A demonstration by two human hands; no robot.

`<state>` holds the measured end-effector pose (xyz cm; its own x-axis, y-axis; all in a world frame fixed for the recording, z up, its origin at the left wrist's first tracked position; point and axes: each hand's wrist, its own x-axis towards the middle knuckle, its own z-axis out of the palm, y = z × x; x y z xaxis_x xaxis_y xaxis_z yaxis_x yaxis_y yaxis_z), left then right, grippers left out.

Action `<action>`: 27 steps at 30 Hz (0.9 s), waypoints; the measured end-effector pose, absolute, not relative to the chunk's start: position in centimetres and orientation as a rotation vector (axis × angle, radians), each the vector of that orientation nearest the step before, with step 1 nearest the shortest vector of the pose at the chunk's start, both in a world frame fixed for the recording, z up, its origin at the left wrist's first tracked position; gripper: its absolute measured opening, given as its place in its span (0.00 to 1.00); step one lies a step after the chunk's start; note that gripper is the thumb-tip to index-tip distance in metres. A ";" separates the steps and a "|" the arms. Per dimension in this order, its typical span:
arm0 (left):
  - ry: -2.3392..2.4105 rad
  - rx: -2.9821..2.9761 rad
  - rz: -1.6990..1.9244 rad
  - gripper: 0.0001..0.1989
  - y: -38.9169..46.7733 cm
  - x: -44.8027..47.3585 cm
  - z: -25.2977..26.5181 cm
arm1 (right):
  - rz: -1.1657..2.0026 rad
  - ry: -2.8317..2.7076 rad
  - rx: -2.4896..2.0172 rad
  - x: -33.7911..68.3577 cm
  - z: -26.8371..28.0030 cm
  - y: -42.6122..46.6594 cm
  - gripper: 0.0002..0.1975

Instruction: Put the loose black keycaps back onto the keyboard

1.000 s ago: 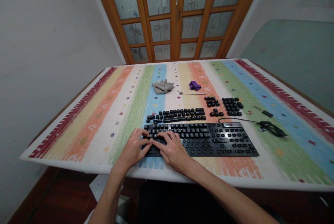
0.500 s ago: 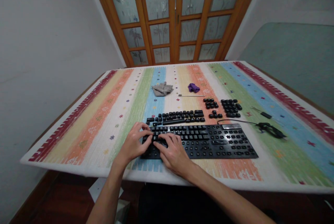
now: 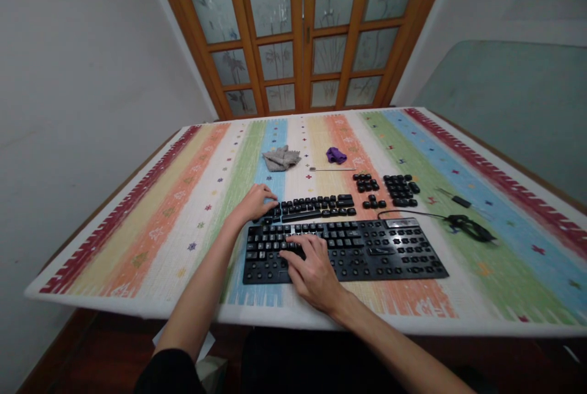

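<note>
A black keyboard [image 3: 348, 273] lies near the table's front edge, with keycaps on its upper left rows and bare switch mounts across the rest. My right hand [image 3: 312, 268] rests over its left half. The thumb and forefinger are apart and touch the key area, with no held thing showing. Beyond the keyboard lie loose black keycaps [image 3: 316, 203] in rows, with a long space bar [image 3: 301, 216] among them. At the left end of these rows, my left hand [image 3: 257, 202] has its thumb and forefinger closed together on a keycap, mostly hidden by the fingers.
More loose keycaps [image 3: 400, 189] sit at the right. A coiled cable [image 3: 472, 227] and a wire tool with a black handle [image 3: 461, 201] lie beside them. Farther back are a grey cloth [image 3: 280, 159], a purple cloth [image 3: 336, 155] and a thin brush [image 3: 332, 169].
My left hand has left the keyboard and moved forward to the loose keycaps. The right hand stays over the keyboard. The whole view has shifted slightly.
</note>
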<state>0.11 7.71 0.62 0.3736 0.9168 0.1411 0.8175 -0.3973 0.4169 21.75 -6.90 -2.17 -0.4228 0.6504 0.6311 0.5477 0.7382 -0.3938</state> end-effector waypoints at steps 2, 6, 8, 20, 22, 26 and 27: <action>1.521 2.357 0.492 0.07 8.0 0.1 0.5 | 0.170 -2.125 -0.893 21.8 -2.2 -6.9 0.12; 1.508 2.342 0.503 0.05 7.9 0.0 0.6 | 0.184 -2.124 -0.888 21.7 -2.2 -6.9 0.11; 1.515 2.333 0.539 0.05 7.6 -0.2 1.0 | 0.184 -2.128 -0.888 21.7 -2.2 -6.9 0.11; 1.354 2.272 0.693 0.09 -1.9 -1.4 4.6 | 0.214 -2.179 -0.881 21.3 -2.3 -7.2 0.10; 1.357 2.254 0.644 0.09 -3.5 -1.3 4.4 | 0.207 -2.195 -0.886 21.1 -2.3 -7.2 0.10; 1.390 2.236 0.595 0.07 -5.6 -1.2 3.4 | 0.167 -2.217 -0.905 20.9 -2.1 -7.0 0.09; 1.394 2.235 0.595 0.07 -5.9 -1.2 3.1 | 0.158 -2.226 -0.910 20.8 -2.0 -7.0 0.09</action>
